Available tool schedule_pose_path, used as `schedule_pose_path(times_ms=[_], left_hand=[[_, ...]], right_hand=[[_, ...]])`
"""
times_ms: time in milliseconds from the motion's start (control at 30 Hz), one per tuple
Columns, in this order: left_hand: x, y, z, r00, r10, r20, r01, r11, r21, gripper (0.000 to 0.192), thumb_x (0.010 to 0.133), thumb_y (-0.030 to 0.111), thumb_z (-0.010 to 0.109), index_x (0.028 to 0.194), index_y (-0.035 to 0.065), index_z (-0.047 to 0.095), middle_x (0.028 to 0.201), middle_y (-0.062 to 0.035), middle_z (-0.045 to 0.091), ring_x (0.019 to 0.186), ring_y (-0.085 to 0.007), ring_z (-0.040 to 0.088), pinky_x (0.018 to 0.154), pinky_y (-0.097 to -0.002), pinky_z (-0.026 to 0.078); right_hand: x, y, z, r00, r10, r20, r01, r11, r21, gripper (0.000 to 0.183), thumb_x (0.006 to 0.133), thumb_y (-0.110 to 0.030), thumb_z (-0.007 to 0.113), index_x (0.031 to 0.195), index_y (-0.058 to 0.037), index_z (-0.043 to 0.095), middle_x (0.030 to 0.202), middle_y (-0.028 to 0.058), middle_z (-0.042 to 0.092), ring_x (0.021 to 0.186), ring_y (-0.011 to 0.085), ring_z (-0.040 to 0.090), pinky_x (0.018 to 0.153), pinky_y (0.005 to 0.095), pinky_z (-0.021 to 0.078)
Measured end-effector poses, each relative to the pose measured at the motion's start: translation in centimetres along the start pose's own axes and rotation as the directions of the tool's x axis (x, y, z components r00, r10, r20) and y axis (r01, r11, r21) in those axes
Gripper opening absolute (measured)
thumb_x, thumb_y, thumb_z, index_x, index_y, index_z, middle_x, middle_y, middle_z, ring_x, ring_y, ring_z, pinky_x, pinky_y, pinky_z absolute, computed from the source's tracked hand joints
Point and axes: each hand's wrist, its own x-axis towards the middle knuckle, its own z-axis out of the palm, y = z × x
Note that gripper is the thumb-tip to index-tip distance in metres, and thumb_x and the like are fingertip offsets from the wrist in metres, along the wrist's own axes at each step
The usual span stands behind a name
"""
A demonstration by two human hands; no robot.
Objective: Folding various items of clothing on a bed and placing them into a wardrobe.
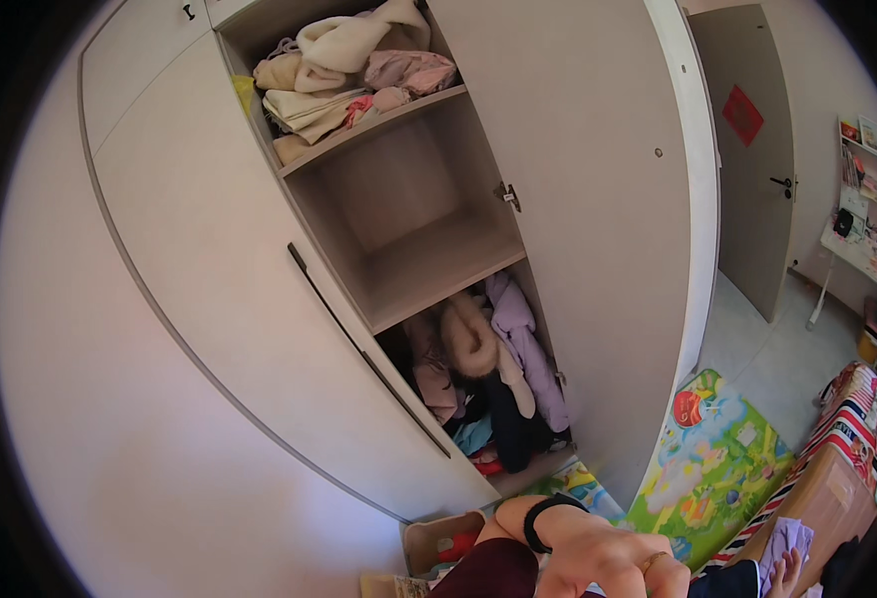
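My left hand (603, 557) reaches across the bottom of the view with its fingers curled downward. It wears a black band at the wrist and a ring. The frame's edge hides its fingertips, so any held thing cannot be made out. My right hand is not identifiable. Ahead stands a pale wardrobe with one door (580, 187) swung wide. Its top shelf is heaped with a cream fleece cloth (341, 45) and a pink garment (412, 71). The middle compartment (416, 202) is bare. Below hang a lavender padded coat (517, 321) and a fur-trimmed garment (468, 344).
A brown bin (417, 549) sits at the wardrobe's foot. A colourful play mat (707, 471) covers floor at right. Beside it, a striped cloth (849, 407) drapes a brown box-like surface (831, 493). Another small hand (786, 572), probably another person's, touches a lavender cloth (786, 540).
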Motion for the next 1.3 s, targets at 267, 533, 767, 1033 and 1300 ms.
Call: schedule_pose_path(times_ms=[267, 533, 767, 1033, 1300], left_hand=[[-0.3, -1.0, -2.2, 0.999, -0.015, 0.039, 0.016, 1.0, -0.017, 0.049, 0.079, 0.02, 0.071, 0.117, -0.0062, 0.054, 0.108, -0.0204, 0.054, 0.095, -0.032, 0.059, 0.078, -0.0367, 0.052], [-2.4, 0.0, -6.0, 0.992, 0.002, 0.129, 0.022, 0.982, -0.188, 0.044, 0.079, 0.018, 0.071, 0.112, -0.006, 0.056, 0.113, -0.0219, 0.054, 0.095, -0.0329, 0.06, 0.078, -0.0372, 0.052], [-4.4, 3.4, -8.8, 0.991, -0.07, 0.118, 0.089, 0.982, -0.167, 0.044, 0.079, 0.018, 0.071, 0.112, -0.0067, 0.055, 0.109, -0.0204, 0.056, 0.092, -0.0333, 0.061, 0.076, -0.04, 0.052], [-8.0, 7.8, -10.7, 0.983, -0.137, 0.122, 0.157, 0.972, -0.173, 0.046, 0.079, 0.02, 0.071, 0.113, -0.0065, 0.053, 0.108, -0.0192, 0.055, 0.094, -0.0314, 0.059, 0.078, -0.0378, 0.05], [-9.7, 8.0, -14.2, 0.95, -0.205, 0.235, 0.301, 0.801, -0.517, 0.045, 0.077, 0.023, 0.072, 0.108, -0.0066, 0.057, 0.11, -0.0193, 0.053, 0.091, -0.0324, 0.058, 0.078, -0.0381, 0.048]], right_hand=[[-1.3, 0.0, -1.0, 0.995, 0.039, -0.088, -0.04, 0.999, -0.006, 0.038, 0.091, -0.014, 0.056, 0.127, -0.0046, 0.046, 0.112, 0.0069, 0.056, 0.099, 0.0136, 0.055, 0.083, 0.0249, 0.0429], [-3.1, 0.8, 0.0, 0.983, 0.07, -0.168, -0.073, 0.997, -0.008, 0.038, 0.091, -0.014, 0.056, 0.127, -0.0046, 0.046, 0.111, 0.0059, 0.056, 0.098, 0.0127, 0.054, 0.081, 0.0239, 0.0428], [-2.6, 2.6, 3.9, 0.988, 0.084, -0.13, -0.082, 0.996, 0.024, 0.038, 0.091, -0.013, 0.056, 0.127, -0.0047, 0.046, 0.11, 0.005, 0.056, 0.096, 0.0118, 0.054, 0.08, 0.0231, 0.0427], [-0.8, 7.0, 11.7, 0.994, 0.078, 0.076, -0.087, 0.988, 0.13, 0.038, 0.091, -0.013, 0.056, 0.126, -0.0047, 0.046, 0.109, 0.004, 0.056, 0.095, 0.0108, 0.054, 0.079, 0.0221, 0.0425], [-4.3, 9.1, 14.2, 1.0, 0.001, 0.01, -0.003, 0.965, 0.263, 0.037, 0.091, -0.012, 0.056, 0.126, -0.0048, 0.047, 0.108, 0.003, 0.056, 0.093, 0.0099, 0.054, 0.078, 0.0212, 0.0424]])
